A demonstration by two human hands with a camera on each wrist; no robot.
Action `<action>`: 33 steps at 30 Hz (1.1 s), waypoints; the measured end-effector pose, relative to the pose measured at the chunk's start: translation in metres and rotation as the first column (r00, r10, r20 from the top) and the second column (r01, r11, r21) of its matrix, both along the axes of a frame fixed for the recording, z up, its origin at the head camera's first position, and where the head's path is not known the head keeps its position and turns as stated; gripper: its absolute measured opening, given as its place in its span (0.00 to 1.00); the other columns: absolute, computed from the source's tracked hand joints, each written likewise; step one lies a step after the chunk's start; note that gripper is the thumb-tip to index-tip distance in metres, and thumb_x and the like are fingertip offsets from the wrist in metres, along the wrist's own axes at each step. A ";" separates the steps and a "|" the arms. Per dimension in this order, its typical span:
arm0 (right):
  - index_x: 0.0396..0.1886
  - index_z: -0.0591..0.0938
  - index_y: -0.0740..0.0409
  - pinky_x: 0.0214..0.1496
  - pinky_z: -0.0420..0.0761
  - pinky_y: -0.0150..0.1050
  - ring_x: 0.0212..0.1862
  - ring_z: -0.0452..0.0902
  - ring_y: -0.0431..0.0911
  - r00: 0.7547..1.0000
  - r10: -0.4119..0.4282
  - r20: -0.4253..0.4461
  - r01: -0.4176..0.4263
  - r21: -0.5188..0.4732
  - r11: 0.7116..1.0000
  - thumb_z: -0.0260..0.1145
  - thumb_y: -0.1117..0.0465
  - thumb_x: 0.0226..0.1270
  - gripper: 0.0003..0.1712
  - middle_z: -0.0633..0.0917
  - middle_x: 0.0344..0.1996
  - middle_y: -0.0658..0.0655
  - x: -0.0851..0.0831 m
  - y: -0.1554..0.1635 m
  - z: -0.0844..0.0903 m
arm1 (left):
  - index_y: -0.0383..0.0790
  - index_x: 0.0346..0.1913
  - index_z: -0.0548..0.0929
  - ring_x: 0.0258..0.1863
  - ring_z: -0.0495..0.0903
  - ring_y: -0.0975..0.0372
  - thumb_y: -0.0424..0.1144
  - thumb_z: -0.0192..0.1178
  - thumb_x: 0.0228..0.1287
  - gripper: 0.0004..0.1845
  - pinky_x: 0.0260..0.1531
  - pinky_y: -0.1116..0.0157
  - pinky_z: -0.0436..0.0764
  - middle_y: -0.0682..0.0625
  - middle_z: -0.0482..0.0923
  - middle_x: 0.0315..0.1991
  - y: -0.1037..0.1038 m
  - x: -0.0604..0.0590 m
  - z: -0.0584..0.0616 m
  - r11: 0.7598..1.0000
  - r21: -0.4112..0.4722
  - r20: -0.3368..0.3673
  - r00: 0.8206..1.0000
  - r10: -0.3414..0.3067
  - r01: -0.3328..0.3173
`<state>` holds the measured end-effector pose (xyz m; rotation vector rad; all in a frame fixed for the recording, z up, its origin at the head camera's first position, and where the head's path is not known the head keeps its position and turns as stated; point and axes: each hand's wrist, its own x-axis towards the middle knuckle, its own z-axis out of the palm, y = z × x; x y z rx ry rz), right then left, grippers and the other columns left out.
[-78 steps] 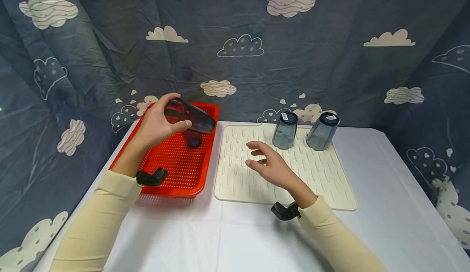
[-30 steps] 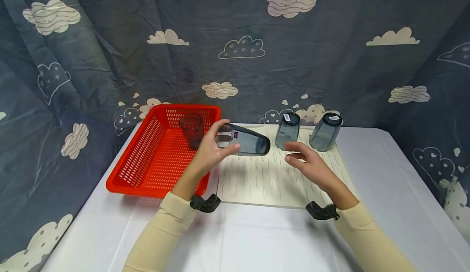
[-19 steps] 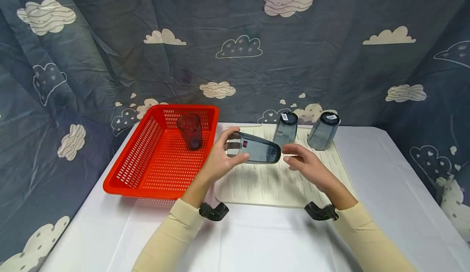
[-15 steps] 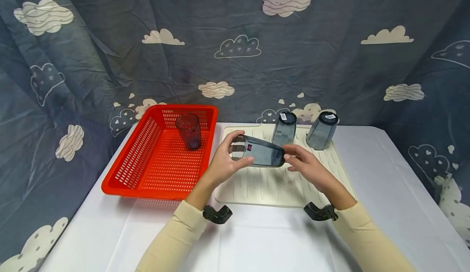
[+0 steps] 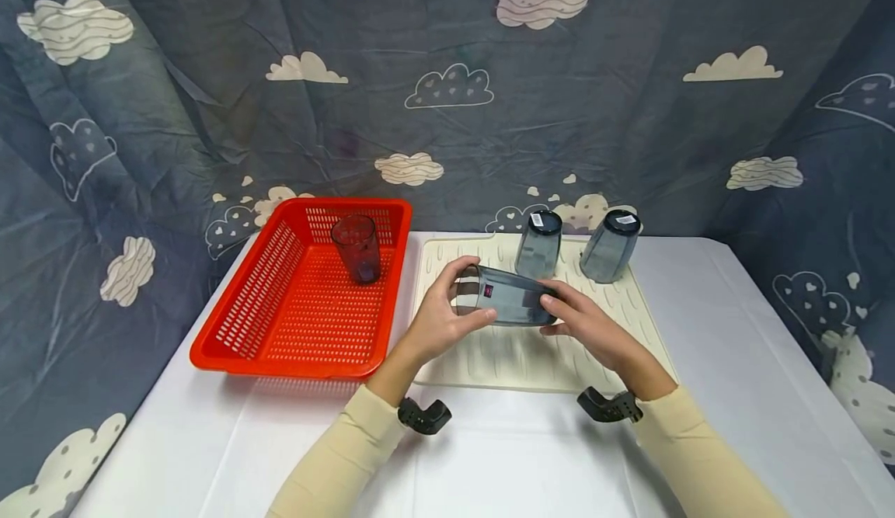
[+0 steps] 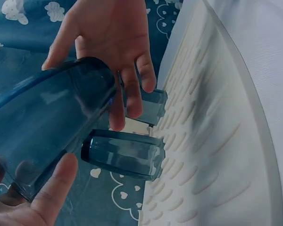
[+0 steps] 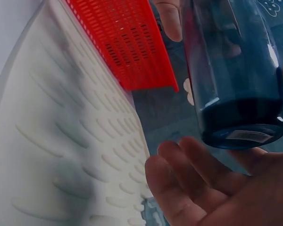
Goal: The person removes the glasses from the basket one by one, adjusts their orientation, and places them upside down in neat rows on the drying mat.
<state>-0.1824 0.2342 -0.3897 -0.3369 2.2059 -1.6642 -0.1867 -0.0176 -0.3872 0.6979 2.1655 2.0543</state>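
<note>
Held on its side above the cream ribbed silicone drying mat: a smoky blue-grey translucent plastic tumbler. Left hand with grip curled round the open-rim end, thumb beneath, fingers over the top. Right hand at the base end, fingers nearly straight, laid against the tumbler's base and side. Just beyond the grip, 2 matching blue-grey tumblers upside down on the mat. Left of the grip, a red perforated plastic basket holding 1 dark upright tumbler. Under everything, the white-clothed surface.
</note>
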 end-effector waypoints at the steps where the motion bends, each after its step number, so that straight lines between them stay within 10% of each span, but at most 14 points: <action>1: 0.77 0.53 0.65 0.59 0.81 0.48 0.56 0.74 0.44 1.000 0.005 0.010 -0.005 -0.015 1.000 0.46 0.47 0.81 0.36 0.62 0.70 0.73 0.001 0.000 0.000 | 0.40 0.70 0.63 0.53 0.78 0.49 0.28 0.67 0.56 0.39 0.47 0.58 0.87 0.36 0.70 0.61 0.000 0.000 0.000 1.000 0.006 0.000 1.000 -0.004 0.004; 18: 0.64 0.70 0.44 0.53 0.85 0.40 0.50 0.82 0.39 0.997 0.010 0.077 0.013 -0.296 0.955 0.49 0.52 0.80 0.17 0.76 0.54 0.45 0.006 -0.001 -0.001 | 0.39 0.70 0.63 0.54 0.78 0.51 0.24 0.69 0.53 0.41 0.47 0.62 0.87 0.36 0.69 0.62 0.004 0.003 -0.003 0.998 0.040 -0.077 0.996 -0.046 0.050; 33: 0.71 0.61 0.65 0.48 0.85 0.37 0.45 0.82 0.39 0.998 -0.046 0.054 0.056 -0.210 0.976 0.53 0.52 0.79 0.31 0.74 0.53 0.51 0.008 -0.013 0.015 | 0.41 0.70 0.60 0.59 0.73 0.49 0.22 0.67 0.54 0.42 0.47 0.61 0.87 0.39 0.63 0.66 -0.007 0.000 -0.001 0.993 0.068 -0.052 0.994 -0.098 0.101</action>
